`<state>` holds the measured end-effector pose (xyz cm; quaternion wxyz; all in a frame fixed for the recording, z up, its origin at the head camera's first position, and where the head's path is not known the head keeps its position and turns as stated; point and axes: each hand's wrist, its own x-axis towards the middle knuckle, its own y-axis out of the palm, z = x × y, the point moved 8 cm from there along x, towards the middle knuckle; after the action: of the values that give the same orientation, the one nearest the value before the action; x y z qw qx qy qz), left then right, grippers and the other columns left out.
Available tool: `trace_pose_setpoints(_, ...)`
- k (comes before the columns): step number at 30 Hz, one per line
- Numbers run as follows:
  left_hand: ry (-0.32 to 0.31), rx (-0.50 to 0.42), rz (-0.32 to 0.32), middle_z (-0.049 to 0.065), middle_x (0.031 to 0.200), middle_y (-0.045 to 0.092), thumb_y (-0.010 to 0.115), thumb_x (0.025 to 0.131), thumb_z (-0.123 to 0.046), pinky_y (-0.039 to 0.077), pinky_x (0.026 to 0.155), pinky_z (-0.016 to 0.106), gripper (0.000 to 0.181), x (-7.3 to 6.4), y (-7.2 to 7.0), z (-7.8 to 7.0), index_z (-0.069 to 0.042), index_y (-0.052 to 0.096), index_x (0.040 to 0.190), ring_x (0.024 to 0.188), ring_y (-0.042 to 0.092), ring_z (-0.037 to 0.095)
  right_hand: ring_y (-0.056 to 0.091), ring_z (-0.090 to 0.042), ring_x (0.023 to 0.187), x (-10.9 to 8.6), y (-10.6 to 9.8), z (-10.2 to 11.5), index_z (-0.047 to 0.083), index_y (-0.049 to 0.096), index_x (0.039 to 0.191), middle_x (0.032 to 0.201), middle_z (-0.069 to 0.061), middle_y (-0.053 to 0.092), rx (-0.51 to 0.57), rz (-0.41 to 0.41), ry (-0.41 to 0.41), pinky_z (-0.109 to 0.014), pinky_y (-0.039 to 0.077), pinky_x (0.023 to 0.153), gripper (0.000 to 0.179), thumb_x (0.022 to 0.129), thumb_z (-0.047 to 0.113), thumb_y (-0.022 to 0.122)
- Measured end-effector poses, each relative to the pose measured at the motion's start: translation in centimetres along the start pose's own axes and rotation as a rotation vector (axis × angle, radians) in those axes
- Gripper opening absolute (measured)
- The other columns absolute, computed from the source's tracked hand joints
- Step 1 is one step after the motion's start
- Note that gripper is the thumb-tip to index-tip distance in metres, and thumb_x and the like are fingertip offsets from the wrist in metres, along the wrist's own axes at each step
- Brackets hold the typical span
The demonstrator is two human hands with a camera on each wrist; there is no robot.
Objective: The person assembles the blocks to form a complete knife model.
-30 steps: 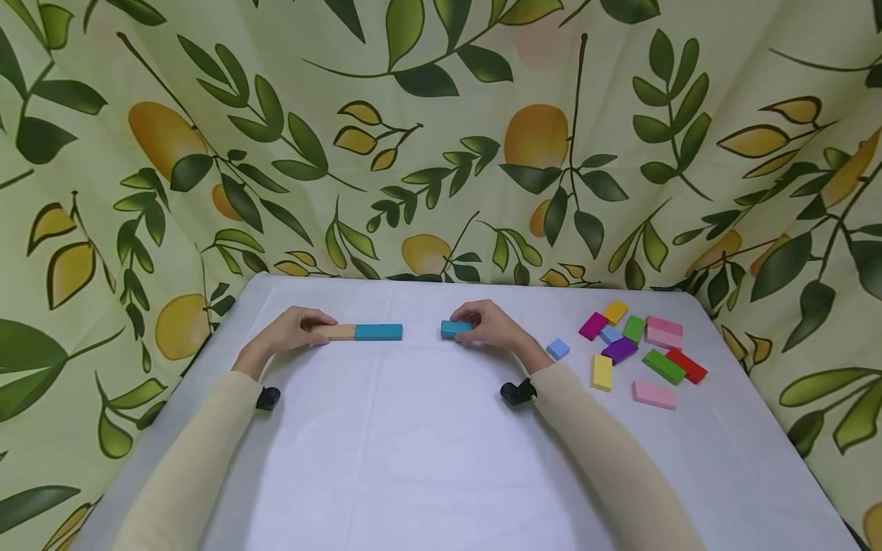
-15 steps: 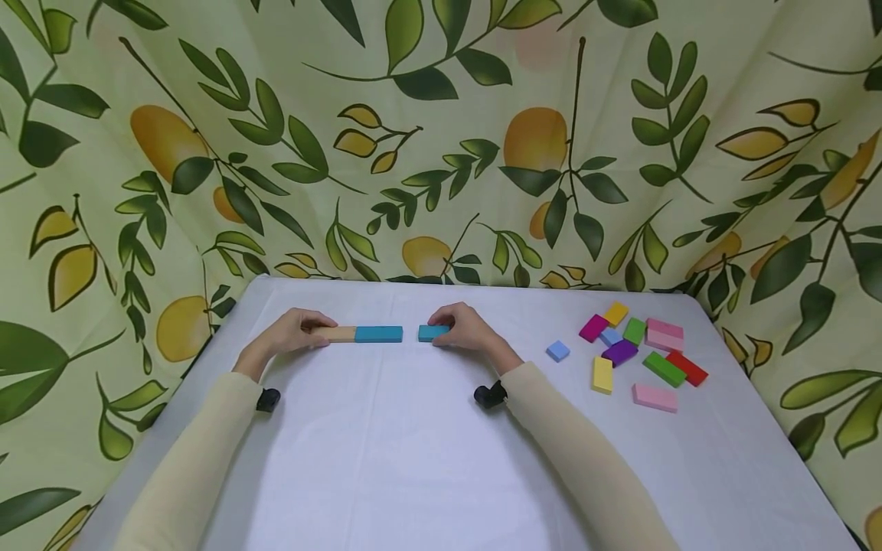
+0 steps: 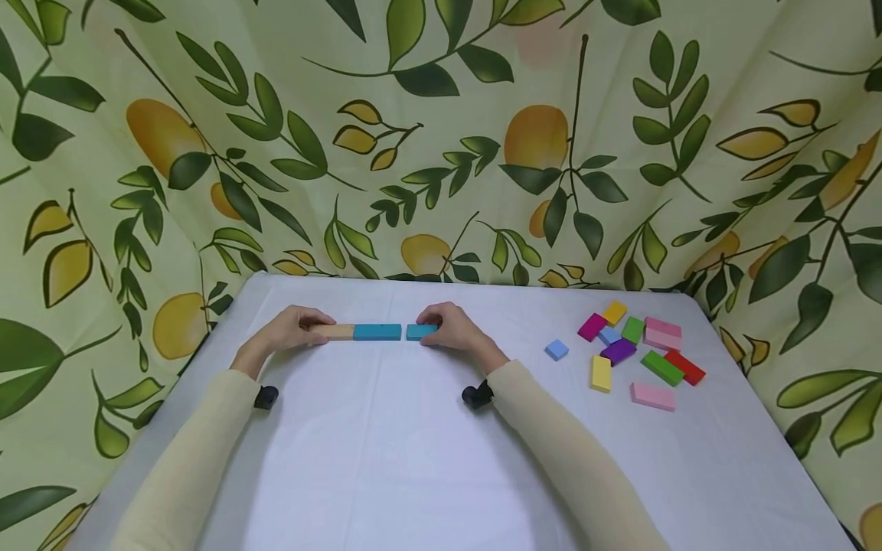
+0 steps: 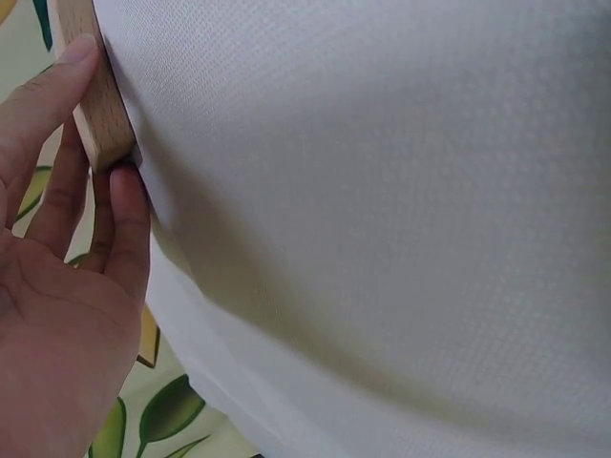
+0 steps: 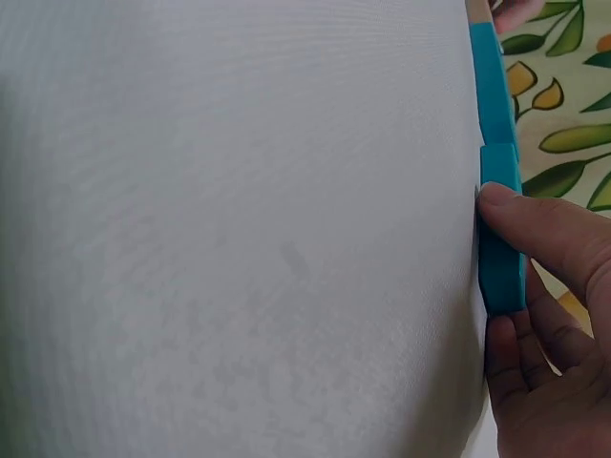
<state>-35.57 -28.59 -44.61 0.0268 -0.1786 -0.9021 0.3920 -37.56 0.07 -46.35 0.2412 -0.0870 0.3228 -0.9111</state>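
My left hand pinches a natural wood block near the back of the table, thumb on its near side and fingers behind. In the left wrist view the wood block shows its bare end. A teal block lies end to end with the wood block, forming one straight row. My right hand grips a second teal block, just right of that row and in line with it, a narrow gap between them in the head view. In the right wrist view my thumb presses this teal block's side.
On the right of the white-covered table lie several coloured blocks, among them a small blue one, a yellow one, a purple one and a pink one. A leaf-patterned curtain hangs behind the table.
My right hand has moved left with its teal block, narrowing the gap to the other teal block. The left hand and its wood block have stayed in place.
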Motion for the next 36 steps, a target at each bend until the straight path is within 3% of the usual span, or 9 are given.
trace_pose_setpoints(28, 0.027, 0.029, -0.006, 0.021, 0.120, 0.067, 0.079, 0.089, -0.002, 0.044, 0.091, 0.046, 0.031, 0.00, -0.13, -0.05, 0.002, 0.072, 0.119, 0.100, 0.058, 0.031, 0.055, -0.021, 0.100, 0.77, 0.98, 0.57, 0.009, 0.073, 0.115, 0.109, -0.002, 0.067, -0.009, 0.005, 0.043, -0.033, 0.046, 0.093, 0.029, 0.087, 0.009, 0.083)
trace_pose_setpoints(36, 0.035, 0.021, -0.009, 0.022, 0.119, 0.068, 0.079, 0.089, -0.003, 0.045, 0.093, 0.050, 0.030, 0.04, -0.02, -0.32, 0.003, 0.073, 0.118, 0.103, 0.059, 0.034, 0.057, -0.021, 0.102, 0.39, 0.70, 0.62, 0.006, 0.071, 0.116, 0.110, -0.004, 0.067, 0.011, 0.042, 0.001, -0.033, 0.045, 0.095, 0.035, 0.084, 0.007, 0.084)
